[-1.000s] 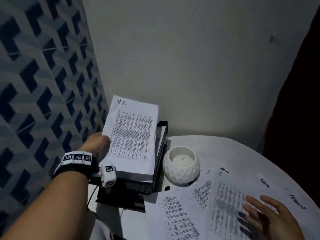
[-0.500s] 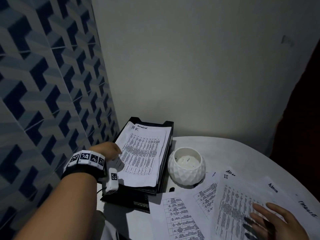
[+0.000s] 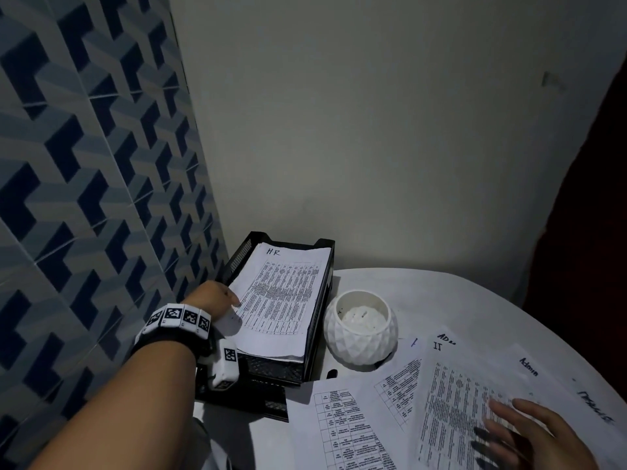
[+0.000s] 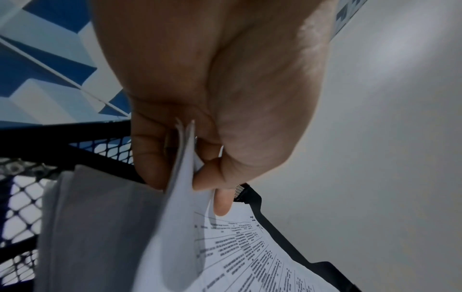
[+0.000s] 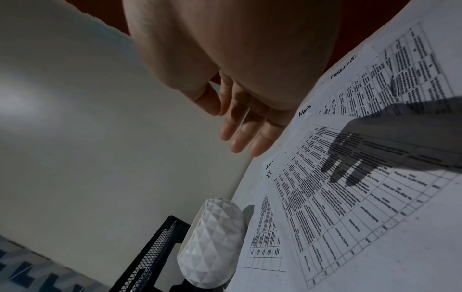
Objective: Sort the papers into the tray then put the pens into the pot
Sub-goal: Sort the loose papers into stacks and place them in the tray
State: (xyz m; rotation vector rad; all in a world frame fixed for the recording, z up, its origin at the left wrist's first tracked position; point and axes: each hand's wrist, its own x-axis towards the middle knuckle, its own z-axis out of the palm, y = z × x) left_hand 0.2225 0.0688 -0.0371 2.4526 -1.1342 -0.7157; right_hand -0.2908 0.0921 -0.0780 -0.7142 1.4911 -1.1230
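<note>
A black mesh tray (image 3: 325,266) stands at the table's back left corner. A stack of printed sheets headed "HR" (image 3: 281,293) lies in its top level. My left hand (image 3: 217,296) pinches the left edge of those HR papers (image 4: 225,256) between thumb and fingers (image 4: 222,203), low over the tray (image 4: 22,207). A white faceted pot (image 3: 360,337) stands right of the tray, with no pens in view. Several printed papers (image 3: 451,412) lie spread on the table. My right hand (image 3: 529,432) hovers flat over them, fingers (image 5: 240,142) straight and holding nothing.
The round white table (image 3: 424,286) sits in a corner, with a blue patterned tile wall (image 3: 84,181) on the left and a plain wall behind. A dark red surface (image 3: 590,232) borders the right side. Sheets marked "Admin" (image 5: 305,110) lie under my right hand.
My left hand has lowered the HR sheets from upright above the tray to lying flat in its top level. My right hand has stayed over the spread papers.
</note>
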